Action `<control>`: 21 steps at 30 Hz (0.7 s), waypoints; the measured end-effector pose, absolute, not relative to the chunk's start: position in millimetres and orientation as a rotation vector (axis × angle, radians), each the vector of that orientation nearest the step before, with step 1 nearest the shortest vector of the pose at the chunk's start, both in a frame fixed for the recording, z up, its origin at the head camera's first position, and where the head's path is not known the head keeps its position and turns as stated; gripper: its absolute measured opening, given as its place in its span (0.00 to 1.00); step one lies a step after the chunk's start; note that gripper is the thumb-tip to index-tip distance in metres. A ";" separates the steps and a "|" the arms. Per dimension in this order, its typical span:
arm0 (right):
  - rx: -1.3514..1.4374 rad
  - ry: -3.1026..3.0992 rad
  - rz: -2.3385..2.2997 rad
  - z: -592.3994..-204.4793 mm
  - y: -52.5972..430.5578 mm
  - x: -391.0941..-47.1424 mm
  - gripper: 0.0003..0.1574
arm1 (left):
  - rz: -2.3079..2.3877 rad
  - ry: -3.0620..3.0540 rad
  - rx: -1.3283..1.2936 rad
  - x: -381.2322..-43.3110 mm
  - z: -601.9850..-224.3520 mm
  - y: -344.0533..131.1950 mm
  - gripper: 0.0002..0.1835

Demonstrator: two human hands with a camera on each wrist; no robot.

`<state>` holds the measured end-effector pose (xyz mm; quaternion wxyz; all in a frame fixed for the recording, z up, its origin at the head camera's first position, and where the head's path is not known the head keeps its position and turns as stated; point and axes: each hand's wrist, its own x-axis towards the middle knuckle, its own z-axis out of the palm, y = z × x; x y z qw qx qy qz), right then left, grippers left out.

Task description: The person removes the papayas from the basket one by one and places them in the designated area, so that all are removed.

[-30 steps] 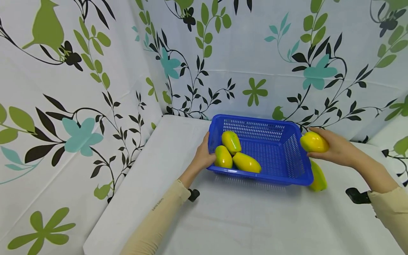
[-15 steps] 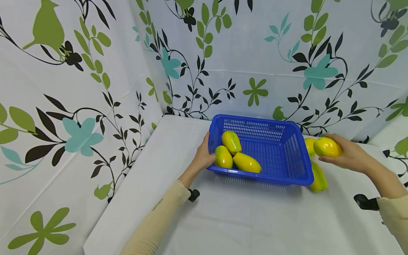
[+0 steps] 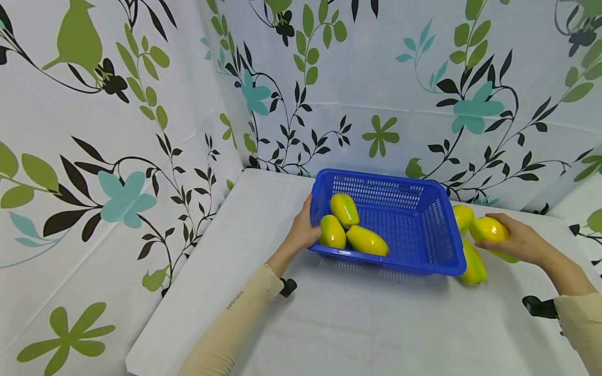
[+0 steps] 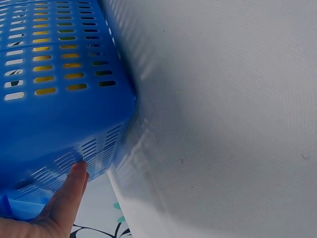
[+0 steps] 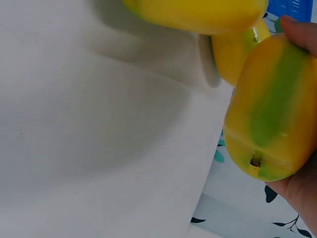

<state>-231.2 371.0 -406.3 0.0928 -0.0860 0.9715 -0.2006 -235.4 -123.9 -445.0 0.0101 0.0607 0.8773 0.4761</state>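
Note:
A blue plastic basket with slotted walls stands on the white table. Inside, at its left end, lie three yellow-green mangoes. My left hand grips the basket's left end, thumb at the rim; in the left wrist view its fingers lie along the outer wall. To the right of the basket, my right hand holds a mango, its stem end showing in the right wrist view. Other mangoes lie beside the basket's right wall, one farther back and one nearer.
A yellow-green piece, perhaps another mango, shows beneath my right hand. A white curtain printed with leaves and birds hangs behind and to the left of the table.
My right hand has carried its mango from the basket's right rim rightward and lower, uncovering the mango at the back. My left hand keeps its grip; the view has shifted slightly.

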 end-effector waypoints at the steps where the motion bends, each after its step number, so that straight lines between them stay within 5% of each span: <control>1: -0.245 2.881 -0.593 -408.3 372.8 -231.6 0.58 | 1.487 2.739 0.189 -235.2 -445.0 -124.1 0.52; 21: -0.147 2.784 -0.616 -435.8 386.6 -242.9 0.58 | 1.494 2.740 0.204 -235.9 -446.5 -125.2 0.53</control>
